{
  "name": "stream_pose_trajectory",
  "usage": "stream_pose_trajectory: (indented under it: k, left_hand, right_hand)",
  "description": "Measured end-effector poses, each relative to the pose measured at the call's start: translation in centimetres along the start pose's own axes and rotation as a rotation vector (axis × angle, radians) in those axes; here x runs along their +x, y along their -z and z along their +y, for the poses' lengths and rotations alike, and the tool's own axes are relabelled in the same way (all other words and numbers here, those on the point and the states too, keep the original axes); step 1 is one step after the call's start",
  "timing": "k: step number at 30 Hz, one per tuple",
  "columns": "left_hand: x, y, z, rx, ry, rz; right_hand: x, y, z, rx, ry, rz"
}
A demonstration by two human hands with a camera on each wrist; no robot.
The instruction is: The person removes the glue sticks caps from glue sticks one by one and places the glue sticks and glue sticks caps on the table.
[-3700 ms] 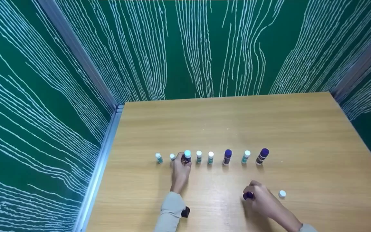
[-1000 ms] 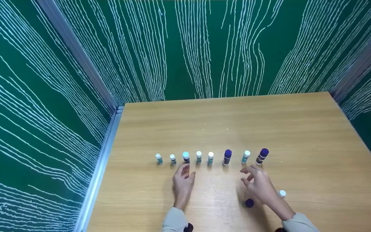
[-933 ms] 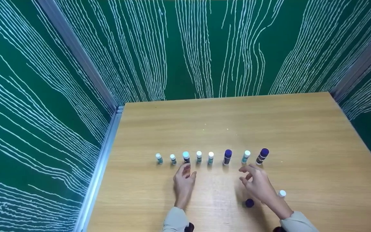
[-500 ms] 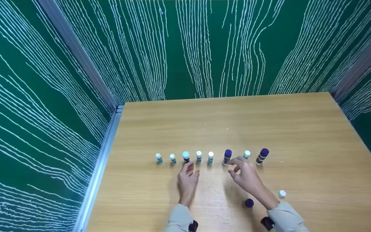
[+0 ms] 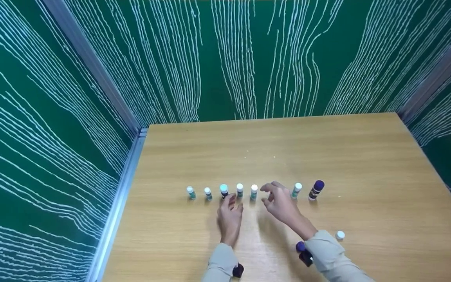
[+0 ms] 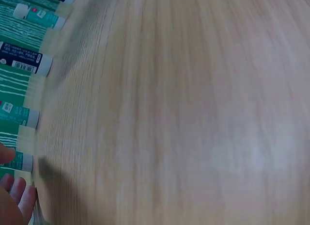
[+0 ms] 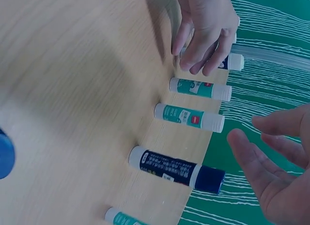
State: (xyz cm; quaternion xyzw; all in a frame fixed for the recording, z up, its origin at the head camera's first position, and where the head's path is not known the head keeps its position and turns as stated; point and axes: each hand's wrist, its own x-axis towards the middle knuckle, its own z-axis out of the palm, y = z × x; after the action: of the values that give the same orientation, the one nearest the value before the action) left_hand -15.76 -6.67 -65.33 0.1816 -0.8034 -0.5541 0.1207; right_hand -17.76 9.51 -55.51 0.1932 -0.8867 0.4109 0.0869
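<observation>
Several glue sticks stand upright in a row across the table. My left hand [image 5: 230,219], fingers loosely bent, is just in front of a dark glue stick with a pale cap [image 5: 224,188]; its fingertips overlap the lower part of that stick. My right hand [image 5: 282,205] is raised with thumb and fingers apart and nothing between them. In the head view it covers a dark glue stick with a blue cap [image 7: 169,168], which the right wrist view shows just beside the fingertips. Two green glue sticks with white caps [image 5: 240,190] [image 5: 253,192] stand between the hands.
Two more green glue sticks [image 5: 191,192] [image 5: 208,193] stand at the left end. On the right are a green one [image 5: 296,190] and a large blue-capped one [image 5: 316,190]. A loose blue cap [image 5: 300,246] and white cap [image 5: 340,235] lie nearer the front. Green patterned walls border the table [image 5: 210,152].
My right hand has let go of the blue cap, now lying on the table, and moved forward and left along the row. The left hand has released the pale-capped glue stick and drawn slightly back.
</observation>
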Motion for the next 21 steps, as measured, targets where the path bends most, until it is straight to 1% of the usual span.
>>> stream_pose_trajectory:
  k: [5,9,12,14,16,21]
  left_hand:
    - [0.2,-0.4,0.1,0.0,-0.001,0.011]
    - [0.3,-0.7,-0.1,0.005,-0.044,0.023]
    - [0.4,-0.9,-0.3,0.009,-0.088,0.049]
    - [0.4,-1.1,-0.4,0.022,-0.103,0.075]
    - [0.4,-1.3,-0.5,0.032,-0.11,0.098]
    - [0.4,-1.8,-0.6,0.047,-0.111,0.122]
  right_hand:
    - [1.0,-0.9,-0.3,0.036,-0.034,-0.04]
    - [1.8,-1.6,-0.6,0.057,-0.02,-0.049]
    - [2.5,-2.1,-0.7,0.051,-0.002,-0.046]
    - [2.9,-2.4,-0.8,0.037,0.003,-0.052]
    - [3.2,-2.7,-0.9,0.025,0.005,-0.062]
    - [4.0,-3.6,-0.9,0.014,0.005,-0.104]
